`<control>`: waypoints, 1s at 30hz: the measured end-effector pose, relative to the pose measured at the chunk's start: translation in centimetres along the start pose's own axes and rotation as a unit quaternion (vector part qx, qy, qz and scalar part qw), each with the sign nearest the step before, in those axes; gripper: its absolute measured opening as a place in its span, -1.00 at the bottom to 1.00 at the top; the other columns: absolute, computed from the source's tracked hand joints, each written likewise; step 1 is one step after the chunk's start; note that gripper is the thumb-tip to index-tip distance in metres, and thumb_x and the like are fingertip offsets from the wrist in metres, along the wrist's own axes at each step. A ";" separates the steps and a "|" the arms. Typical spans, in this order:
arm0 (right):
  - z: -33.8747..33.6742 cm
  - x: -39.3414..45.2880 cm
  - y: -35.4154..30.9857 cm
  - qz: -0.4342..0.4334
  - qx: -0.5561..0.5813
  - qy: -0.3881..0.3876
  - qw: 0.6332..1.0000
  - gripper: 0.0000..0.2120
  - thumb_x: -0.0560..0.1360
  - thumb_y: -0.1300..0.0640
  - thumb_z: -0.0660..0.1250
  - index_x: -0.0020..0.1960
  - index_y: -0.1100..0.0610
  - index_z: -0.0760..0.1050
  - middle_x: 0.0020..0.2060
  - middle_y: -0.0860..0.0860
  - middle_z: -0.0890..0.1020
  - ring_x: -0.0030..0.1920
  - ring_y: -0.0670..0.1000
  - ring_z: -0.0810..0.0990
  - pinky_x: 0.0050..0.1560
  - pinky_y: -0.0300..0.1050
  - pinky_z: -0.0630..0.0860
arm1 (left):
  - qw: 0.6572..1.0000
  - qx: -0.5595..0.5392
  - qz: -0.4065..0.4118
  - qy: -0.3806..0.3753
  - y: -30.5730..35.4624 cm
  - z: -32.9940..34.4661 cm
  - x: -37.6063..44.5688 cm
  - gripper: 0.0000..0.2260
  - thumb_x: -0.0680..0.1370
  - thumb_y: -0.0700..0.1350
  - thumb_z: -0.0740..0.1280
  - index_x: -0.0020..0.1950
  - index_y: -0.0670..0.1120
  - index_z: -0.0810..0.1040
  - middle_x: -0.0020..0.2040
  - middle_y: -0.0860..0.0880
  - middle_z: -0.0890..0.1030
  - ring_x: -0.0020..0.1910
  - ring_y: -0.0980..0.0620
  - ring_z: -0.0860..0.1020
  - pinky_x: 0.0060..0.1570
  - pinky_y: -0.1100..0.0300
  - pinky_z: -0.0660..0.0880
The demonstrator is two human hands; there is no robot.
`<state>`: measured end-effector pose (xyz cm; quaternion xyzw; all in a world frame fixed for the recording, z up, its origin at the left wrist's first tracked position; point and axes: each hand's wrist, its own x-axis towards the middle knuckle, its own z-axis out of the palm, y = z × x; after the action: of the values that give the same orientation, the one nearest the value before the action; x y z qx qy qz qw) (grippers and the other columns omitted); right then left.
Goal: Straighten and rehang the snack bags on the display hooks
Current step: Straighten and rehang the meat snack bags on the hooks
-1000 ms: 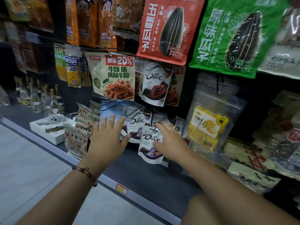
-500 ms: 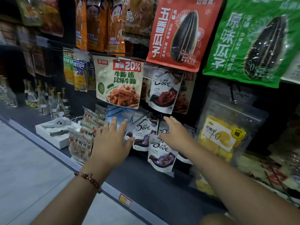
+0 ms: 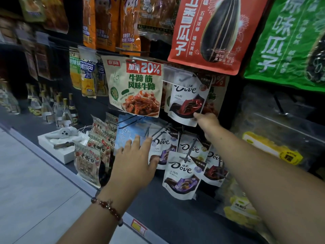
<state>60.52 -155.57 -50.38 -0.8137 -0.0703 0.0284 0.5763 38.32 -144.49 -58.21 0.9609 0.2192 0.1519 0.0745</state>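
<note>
Several white Dove bags hang on wire hooks [image 3: 158, 132] in two rows. My right hand [image 3: 206, 121] is raised to the upper Dove bag [image 3: 184, 99] and pinches its lower right corner. My left hand [image 3: 135, 164] is spread flat lower down, its fingers over a pale blue bag [image 3: 126, 132] and its thumb against the left lower Dove bag [image 3: 163, 145]. The front lower Dove bag [image 3: 181, 176] hangs free, with another one [image 3: 214, 166] to its right. A beef tendon bag [image 3: 135, 88] hangs left of the upper Dove bag.
Big red [image 3: 211, 32] and green [image 3: 290, 41] sunflower seed bags hang above. A clear bag of yellow snacks [image 3: 270, 148] is at the right. Nut bags [image 3: 89, 161], a white box [image 3: 58, 147] and small bottles [image 3: 52, 110] stand on the dark shelf [image 3: 167, 217] to the left.
My right hand left the lower Dove bags and rose to the upper Dove bag's bottom corner. My left hand stayed spread over the blue bag. The camera moved closer.
</note>
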 end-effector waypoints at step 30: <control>-1.1 -9.4 -2.5 -0.248 -0.020 -0.064 0.966 -0.81 0.56 0.16 0.22 -0.21 0.15 0.34 -0.37 0.00 0.35 -0.39 -0.07 0.29 -0.37 -0.15 0.25 | 1.000 -0.017 -0.019 -0.006 -2.7 0.4 -2.2 -0.46 0.62 0.19 0.10 0.57 0.09 0.09 0.59 -0.13 0.11 0.54 -0.13 0.14 0.41 -0.09 0.26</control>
<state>51.20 -157.17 -47.95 -0.7789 -0.3073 -0.0645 0.5429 35.54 -143.12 -59.75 0.9560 0.2345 0.1482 0.0955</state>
